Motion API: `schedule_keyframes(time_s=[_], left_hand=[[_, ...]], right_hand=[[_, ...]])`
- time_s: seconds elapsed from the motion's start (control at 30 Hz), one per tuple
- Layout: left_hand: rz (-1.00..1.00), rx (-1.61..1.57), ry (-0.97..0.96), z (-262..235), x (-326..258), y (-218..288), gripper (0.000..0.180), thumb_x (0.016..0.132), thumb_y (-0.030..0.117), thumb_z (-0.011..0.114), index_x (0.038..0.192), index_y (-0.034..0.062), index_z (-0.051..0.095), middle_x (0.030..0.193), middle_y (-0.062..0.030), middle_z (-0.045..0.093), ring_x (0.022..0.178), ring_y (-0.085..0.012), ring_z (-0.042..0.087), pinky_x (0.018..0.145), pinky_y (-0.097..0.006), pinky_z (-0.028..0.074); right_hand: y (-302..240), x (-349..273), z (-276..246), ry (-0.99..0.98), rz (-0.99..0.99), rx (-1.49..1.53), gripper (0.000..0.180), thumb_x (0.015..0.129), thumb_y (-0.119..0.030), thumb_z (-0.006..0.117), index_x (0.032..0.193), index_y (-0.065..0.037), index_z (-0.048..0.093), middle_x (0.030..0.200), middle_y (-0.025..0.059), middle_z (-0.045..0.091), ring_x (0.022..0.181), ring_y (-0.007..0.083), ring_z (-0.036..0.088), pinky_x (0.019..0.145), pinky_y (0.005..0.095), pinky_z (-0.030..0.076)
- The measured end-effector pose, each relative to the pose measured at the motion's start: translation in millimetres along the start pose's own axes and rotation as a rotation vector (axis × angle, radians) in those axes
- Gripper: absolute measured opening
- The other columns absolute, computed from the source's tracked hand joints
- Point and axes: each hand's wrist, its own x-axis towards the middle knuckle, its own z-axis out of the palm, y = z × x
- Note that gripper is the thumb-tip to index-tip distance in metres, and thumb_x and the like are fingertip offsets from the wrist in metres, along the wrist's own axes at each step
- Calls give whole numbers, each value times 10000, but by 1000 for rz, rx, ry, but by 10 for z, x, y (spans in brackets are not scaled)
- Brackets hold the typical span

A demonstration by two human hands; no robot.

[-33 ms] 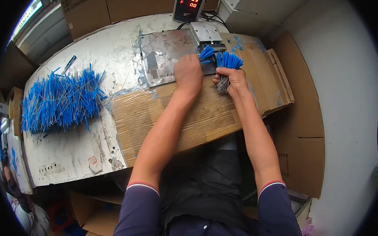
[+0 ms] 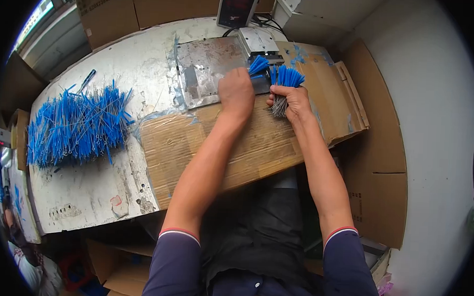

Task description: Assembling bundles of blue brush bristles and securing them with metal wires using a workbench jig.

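Note:
My right hand is closed around an upright bundle of blue-tipped wire pieces, blue ends fanned on top and bare metal ends sticking out below the fist. My left hand grips a smaller bunch of the same blue pieces, just in front of a small metal machine block. Both hands rest over a metal plate and flattened cardboard on the worktable. The two hands are close together, a few centimetres apart.
A big loose heap of blue wire pieces lies on the left of the worn white table. A box with a red digital display stands at the back. Cardboard boxes line the far edge; cardboard sheets lean on the right.

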Motion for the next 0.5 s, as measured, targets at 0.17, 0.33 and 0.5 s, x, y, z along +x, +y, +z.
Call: schedule_keyframes(time_s=[0.17,0.33,0.5], left_hand=[[-47,-183,211,79,-5,11,76,896,59,544,970,51,556,809,-163,634,762,-368,635,675,-489,491],[8,-313,270,42,-4,26,108,923,57,552,1028,40,566,808,-174,638,748,-389,635,660,-500,490],[-11,-308,256,20,-2,30,124,919,48,559,1042,45,569,810,-170,639,746,-386,635,659,-498,491]], right_hand=[[-52,-50,58,18,10,-75,128,739,75,740,826,60,648,715,143,660,556,239,666,495,381,602],[-44,-37,120,57,-57,-103,96,719,96,714,756,57,635,646,148,632,482,252,634,416,383,543],[-55,66,166,155,-79,-142,100,697,112,688,670,53,612,601,153,611,459,259,619,400,383,516]])
